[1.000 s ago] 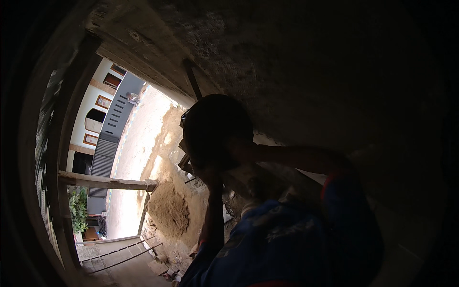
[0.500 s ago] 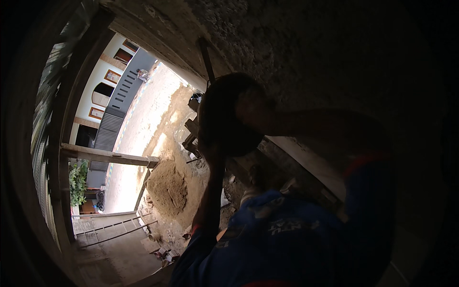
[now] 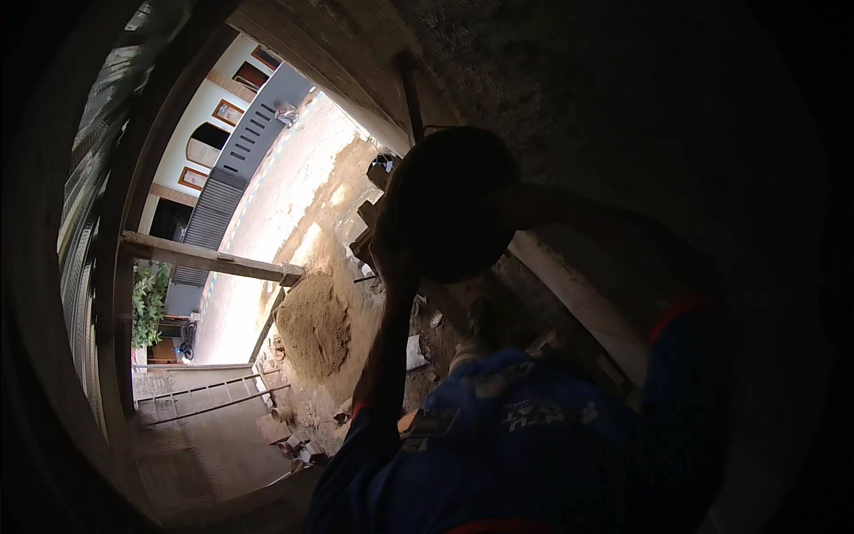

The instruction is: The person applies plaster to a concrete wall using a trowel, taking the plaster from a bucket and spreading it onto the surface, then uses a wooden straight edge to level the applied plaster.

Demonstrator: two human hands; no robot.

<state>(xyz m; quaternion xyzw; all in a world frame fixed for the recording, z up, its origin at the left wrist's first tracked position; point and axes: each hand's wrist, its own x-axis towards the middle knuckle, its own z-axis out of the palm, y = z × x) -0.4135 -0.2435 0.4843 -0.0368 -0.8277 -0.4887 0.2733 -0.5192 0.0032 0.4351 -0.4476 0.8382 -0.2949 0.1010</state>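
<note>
A dark round pan (image 3: 454,205) is held up in front of me, seen only in silhouette against the bright ground below. My left hand (image 3: 391,258) grips its left rim, the arm rising from a blue sleeve with an orange cuff. My right hand (image 3: 527,200) holds the right rim, that arm stretching in from the right. Both hands are in deep shadow and the fingers cannot be made out. My blue printed shirt (image 3: 534,427) fills the lower middle.
Far below lie a sand pile (image 3: 311,325), rubble, and a sunlit street (image 3: 294,187) with a building and a grey shutter (image 3: 218,200). A wooden beam (image 3: 213,258) juts out on the left near a green plant (image 3: 149,307). Rough concrete (image 3: 623,89) looms above on the right, with a pale plank (image 3: 578,303) under it.
The pan has shifted right and a little higher in the view with both hands on it. The view has swung, so the street and beam sit further up and left.
</note>
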